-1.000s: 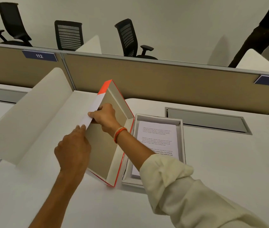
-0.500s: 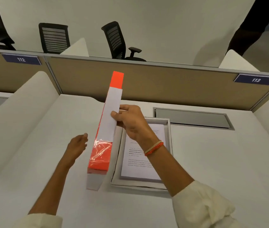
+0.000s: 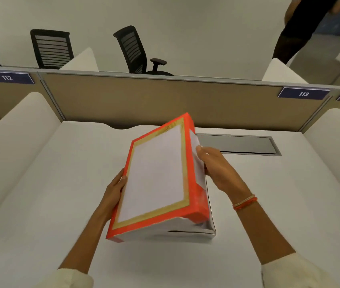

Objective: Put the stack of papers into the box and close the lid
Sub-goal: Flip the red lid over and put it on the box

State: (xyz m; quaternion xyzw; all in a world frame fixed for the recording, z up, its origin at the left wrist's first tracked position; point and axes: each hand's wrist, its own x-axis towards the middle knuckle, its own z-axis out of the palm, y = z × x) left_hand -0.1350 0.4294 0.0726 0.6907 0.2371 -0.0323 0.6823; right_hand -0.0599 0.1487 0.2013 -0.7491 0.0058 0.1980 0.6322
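L hand (image 3: pixel 114 190) grips the lid's left edge, thumb on top, fingers hidden under, so it's pinching the lid (image 3: pixel 156 179) from that side. Probably there to steady and steer while the lid comes down.

Lid itself: orange w/ white panel, tilted, left side lifted higher, right side lower over the box (image 3: pixel 210 227). It hangs above the box, not seated yet; only the box's near-right corner and a strip of front wall show beneath it. Box sits mid-desk (image 3: pixel 50 194), nearer the front edge than the back panel.

Papers: can't see them now, lid covers the box's inside. Judging by that, they're likely already in the box.

R hand (image 3: pixel 219 169) is on the lid's right side wall, thumb pressed to the white label there, fingers wrapped behind, so it's clamped on the lid too. Two-sided hold makes sense: lets the lid be squared to the box rim before lowering.

Step in hand: closing. Next needs the lid levelled and corners lined up, else it'll jam on one wall.
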